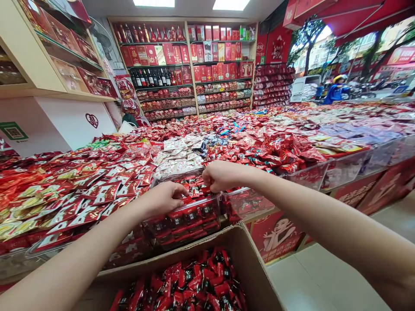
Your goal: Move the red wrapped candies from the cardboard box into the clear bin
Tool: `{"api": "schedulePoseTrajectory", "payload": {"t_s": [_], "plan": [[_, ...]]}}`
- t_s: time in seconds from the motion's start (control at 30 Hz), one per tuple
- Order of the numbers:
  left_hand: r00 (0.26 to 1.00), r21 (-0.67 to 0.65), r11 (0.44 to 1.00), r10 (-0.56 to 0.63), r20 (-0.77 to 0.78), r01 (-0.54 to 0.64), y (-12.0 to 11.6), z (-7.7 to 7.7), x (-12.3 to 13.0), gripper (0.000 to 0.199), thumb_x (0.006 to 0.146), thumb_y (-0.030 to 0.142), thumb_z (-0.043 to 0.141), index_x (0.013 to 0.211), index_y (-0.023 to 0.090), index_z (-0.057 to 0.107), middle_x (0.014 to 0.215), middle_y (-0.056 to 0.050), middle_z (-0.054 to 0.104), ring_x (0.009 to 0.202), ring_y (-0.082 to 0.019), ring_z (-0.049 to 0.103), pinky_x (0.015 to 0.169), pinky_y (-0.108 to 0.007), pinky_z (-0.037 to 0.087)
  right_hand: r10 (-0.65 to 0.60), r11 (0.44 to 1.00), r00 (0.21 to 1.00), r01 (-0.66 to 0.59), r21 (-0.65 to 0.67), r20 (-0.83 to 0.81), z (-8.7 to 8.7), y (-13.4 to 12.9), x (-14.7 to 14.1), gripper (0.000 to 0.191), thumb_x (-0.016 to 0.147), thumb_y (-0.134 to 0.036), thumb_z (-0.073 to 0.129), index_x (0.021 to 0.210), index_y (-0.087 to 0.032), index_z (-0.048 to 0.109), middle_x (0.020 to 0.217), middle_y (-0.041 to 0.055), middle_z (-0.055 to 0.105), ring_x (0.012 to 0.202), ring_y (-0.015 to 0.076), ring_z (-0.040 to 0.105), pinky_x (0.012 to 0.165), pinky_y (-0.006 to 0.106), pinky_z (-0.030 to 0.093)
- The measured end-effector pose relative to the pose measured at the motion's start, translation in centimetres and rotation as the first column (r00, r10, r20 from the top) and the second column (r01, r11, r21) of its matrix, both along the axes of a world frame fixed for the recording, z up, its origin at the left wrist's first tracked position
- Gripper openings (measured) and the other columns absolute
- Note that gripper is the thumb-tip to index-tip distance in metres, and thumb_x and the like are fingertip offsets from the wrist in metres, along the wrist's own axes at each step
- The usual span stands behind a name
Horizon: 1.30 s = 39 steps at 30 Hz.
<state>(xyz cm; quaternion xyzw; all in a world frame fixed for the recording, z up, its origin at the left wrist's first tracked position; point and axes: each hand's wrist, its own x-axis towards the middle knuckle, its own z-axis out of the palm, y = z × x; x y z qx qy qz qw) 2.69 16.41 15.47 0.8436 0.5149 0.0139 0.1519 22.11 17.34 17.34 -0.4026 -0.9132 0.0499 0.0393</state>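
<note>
Both hands are over a clear plastic bin (pixel 189 216) filled with small red and black wrapped candies (pixel 194 188). My left hand (pixel 167 198) rests at the bin's near left part, its fingers apart and curved down onto the candies, with nothing visible held. At the right part of the bin, my right hand (pixel 218 176) has its fingers curled together, touching the candies; what they hold, if anything, is hidden. Below the bin stands an open cardboard box (pixel 259 272), with many similar red and black candies (pixel 194 280) inside.
Heaps of red packets (pixel 110 185) spread to the left, white packets (pixel 180 153) behind the bin, and red packets (pixel 282 151) to the right. Shelves (pixel 191 65) with bottles and boxes line the back. A person (pixel 129 117) is partly visible behind the display.
</note>
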Motion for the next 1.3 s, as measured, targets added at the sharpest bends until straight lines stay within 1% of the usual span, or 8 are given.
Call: {"api": "schedulePoseTrajectory", "payload": {"t_s": [0.17, 0.27, 0.4, 0.63, 0.83, 0.97, 1.07, 1.3], "plan": [[1.000, 0.009, 1.000, 0.006, 0.005, -0.006, 0.0, -0.1, -0.1, 0.027, 0.067, 0.027, 0.048, 0.090, 0.019, 0.060, 0.064, 0.002, 0.060, 0.057, -0.014, 0.053, 0.051, -0.021, 0.039, 0.022, 0.994, 0.998, -0.015, -0.105, 0.064, 0.4, 0.1, 0.1, 0.022, 0.060, -0.016, 0.054, 0.079, -0.014, 0.064, 0.070, 0.0025, 0.063, 0.056, 0.0095, 0.050, 0.046, 0.019, 0.032], [1.000, 0.005, 1.000, -0.001, 0.008, 0.001, 0.0, -0.1, -0.1, 0.027, 0.067, 0.027, 0.048, 0.090, 0.020, 0.060, 0.067, 0.002, 0.063, 0.060, -0.015, 0.055, 0.052, -0.021, 0.040, 0.026, 0.999, 0.994, -0.020, -0.050, 0.106, -0.4, 0.3, -0.5, 0.023, 0.059, -0.014, 0.052, 0.078, -0.014, 0.065, 0.071, 0.0037, 0.064, 0.058, 0.0114, 0.052, 0.047, 0.020, 0.033], [1.000, 0.015, 1.000, -0.003, 0.012, 0.003, -0.1, -0.2, -0.1, 0.028, 0.065, 0.026, 0.049, 0.090, 0.021, 0.061, 0.073, 0.001, 0.066, 0.065, -0.016, 0.057, 0.055, -0.022, 0.040, -0.015, 0.993, 0.996, 0.005, 0.120, 0.085, -1.4, 0.4, -1.0, 0.021, 0.057, -0.012, 0.049, 0.071, -0.014, 0.065, 0.069, 0.0058, 0.064, 0.060, 0.0142, 0.054, 0.049, 0.022, 0.034], [1.000, 0.040, 0.999, 0.003, 0.008, -0.003, -0.1, -0.3, -0.1, 0.031, 0.065, 0.026, 0.049, 0.093, 0.022, 0.061, 0.076, 0.002, 0.068, 0.064, -0.016, 0.058, 0.054, -0.022, 0.040, -0.099, 0.972, 0.994, 0.086, 0.217, 0.050, -1.3, -0.4, -1.1, 0.018, 0.061, -0.015, 0.049, 0.072, -0.015, 0.064, 0.074, 0.0084, 0.064, 0.065, 0.0188, 0.056, 0.048, 0.024, 0.034], [1.000, 0.053, 0.998, -0.028, -0.008, 0.029, -0.2, -0.1, -0.1, 0.029, 0.067, 0.026, 0.047, 0.091, 0.022, 0.061, 0.068, 0.002, 0.066, 0.060, -0.016, 0.056, 0.051, -0.022, 0.040, -0.035, 0.998, 0.999, 0.035, 0.060, -0.002, -2.1, 0.3, -1.3, 0.020, 0.059, -0.013, 0.053, 0.073, -0.016, 0.066, 0.069, 0.0037, 0.065, 0.061, 0.0135, 0.056, 0.050, 0.020, 0.035], [0.999, 0.053, 0.997, -0.047, -0.001, 0.047, -0.2, 0.1, -0.1, 0.030, 0.068, 0.027, 0.047, 0.094, 0.021, 0.061, 0.078, 0.000, 0.068, 0.068, -0.017, 0.059, 0.057, -0.022, 0.042, -0.005, 1.000, 0.999, 0.004, -0.021, -0.041, -2.3, 1.2, -1.5, 0.020, 0.060, -0.020, 0.058, 0.077, -0.016, 0.067, 0.070, 0.0025, 0.065, 0.061, 0.0120, 0.055, 0.050, 0.018, 0.034], [0.999, 0.055, 0.997, -0.046, 0.004, 0.045, -0.1, 0.1, 0.0, 0.031, 0.068, 0.028, 0.049, 0.095, 0.020, 0.061, 0.079, -0.001, 0.069, 0.070, -0.018, 0.060, 0.058, -0.022, 0.042, 0.011, 0.996, 1.000, -0.013, -0.091, -0.020, -2.0, 1.5, -1.6, 0.021, 0.063, -0.024, 0.059, 0.080, -0.015, 0.067, 0.069, 0.0023, 0.065, 0.059, 0.0107, 0.054, 0.048, 0.018, 0.034], [1.000, 0.098, 0.995, -0.003, 0.022, 0.000, -0.1, -0.1, 0.1, 0.034, 0.070, 0.029, 0.046, 0.100, 0.020, 0.058, 0.071, -0.001, 0.067, 0.060, -0.016, 0.057, 0.054, -0.023, 0.042, 0.030, 0.993, 0.995, -0.018, -0.118, 0.095, -1.1, 1.3, -2.1, 0.023, 0.066, -0.025, 0.058, 0.085, -0.014, 0.067, 0.071, 0.0036, 0.065, 0.058, 0.0104, 0.053, 0.049, 0.019, 0.032]]}}
